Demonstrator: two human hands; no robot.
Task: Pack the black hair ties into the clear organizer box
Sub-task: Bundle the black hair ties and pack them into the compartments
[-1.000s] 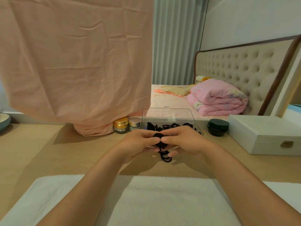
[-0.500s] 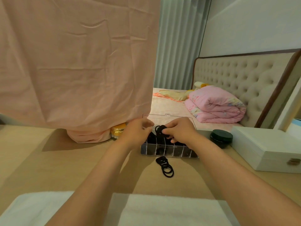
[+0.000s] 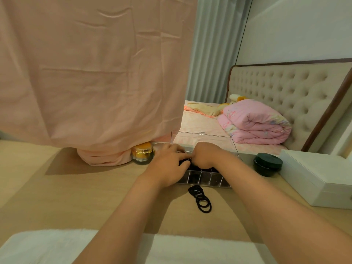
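A clear organizer box (image 3: 204, 181) with divided compartments sits on the wooden desk, its lid (image 3: 203, 139) standing open behind it. Both my hands are over the box. My left hand (image 3: 168, 165) and my right hand (image 3: 206, 157) meet above a rear compartment and together pinch a small bundle of black hair ties (image 3: 184, 161), mostly hidden by the fingers. Dark ties show inside the compartments. A loose row of several black hair ties (image 3: 201, 199) lies on the desk just in front of the box.
A gold jar (image 3: 142, 153) stands left of the box under a hanging pink cloth (image 3: 91, 73). A black round jar (image 3: 267, 164) and a white jewellery box (image 3: 316, 177) stand to the right. A white towel (image 3: 57, 246) covers the desk's near edge.
Both hands carried the bundle of ties forward from above the desk and lowered it into the box. The row of ties on the desk stayed put.
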